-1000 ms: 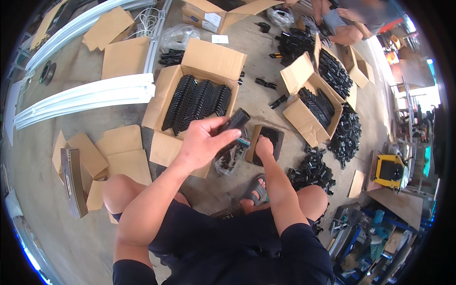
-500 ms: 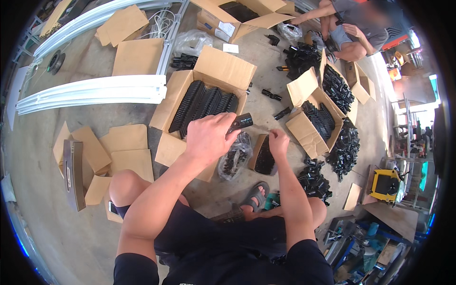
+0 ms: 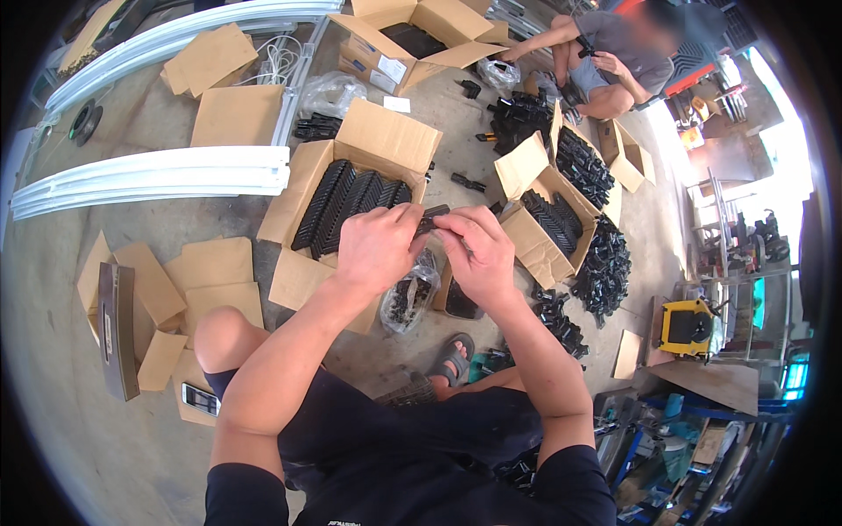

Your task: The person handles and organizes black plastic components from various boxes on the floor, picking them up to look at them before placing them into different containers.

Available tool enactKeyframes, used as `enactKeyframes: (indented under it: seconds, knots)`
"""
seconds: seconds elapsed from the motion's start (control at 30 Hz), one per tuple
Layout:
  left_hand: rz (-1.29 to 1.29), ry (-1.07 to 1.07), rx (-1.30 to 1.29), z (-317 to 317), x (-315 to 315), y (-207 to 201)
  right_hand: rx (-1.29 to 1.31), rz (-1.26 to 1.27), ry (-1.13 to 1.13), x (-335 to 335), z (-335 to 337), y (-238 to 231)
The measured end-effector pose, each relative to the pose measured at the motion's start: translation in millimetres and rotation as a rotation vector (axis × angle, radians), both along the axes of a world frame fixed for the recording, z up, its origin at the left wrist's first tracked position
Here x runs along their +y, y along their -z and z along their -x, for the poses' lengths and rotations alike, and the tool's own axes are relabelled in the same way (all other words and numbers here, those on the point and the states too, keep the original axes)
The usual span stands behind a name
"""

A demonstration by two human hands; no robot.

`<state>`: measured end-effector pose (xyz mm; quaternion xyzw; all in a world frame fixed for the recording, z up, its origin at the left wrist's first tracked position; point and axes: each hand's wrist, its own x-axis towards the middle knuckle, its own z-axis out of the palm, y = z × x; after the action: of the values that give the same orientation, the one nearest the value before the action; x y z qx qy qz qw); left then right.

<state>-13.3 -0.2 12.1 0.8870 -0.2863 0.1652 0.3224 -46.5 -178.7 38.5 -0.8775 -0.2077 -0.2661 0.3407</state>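
Observation:
My left hand is closed around a short black tubular fitting, held up over the boxes. Against the fitting's right end, the fingers of my right hand are pinched together; whatever lies between them is hidden. Beneath the left hand stands an open carton packed with rows of black fittings. A clear plastic bag of small dark pieces lies below the hands. Beside it is a small cardboard box of small dark parts, partly covered by my right hand.
A second open carton of black fittings stands to the right, among heaps of loose fittings. A co-worker crouches at the far right. White metal profiles and flattened cardboard lie left; a phone is near my knee.
My right hand has risen from above the small box and come left to meet the fitting in my left hand. The whole view has shifted slightly.

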Motion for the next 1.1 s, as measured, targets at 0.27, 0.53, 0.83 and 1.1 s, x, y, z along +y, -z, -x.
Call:
enactKeyframes:
  seconds: [0.27, 0.53, 0.83, 1.1]
  knots:
    - [0.027, -0.004, -0.044, 4, 6, -2, -0.07, 0.147, -0.029, 8, -2, 3]
    - [0.016, 0.002, -0.031, 5, 9, -4, 0.019, 0.174, 0.009, 15, 0, -3]
    - [0.019, 0.02, -0.025, 3, 9, -5, -0.026, 0.228, 0.003, 16, -3, -6]
    - [-0.007, 0.02, -0.026, 2, 9, -7, -0.072, 0.377, 0.024, 20, 0, -9]
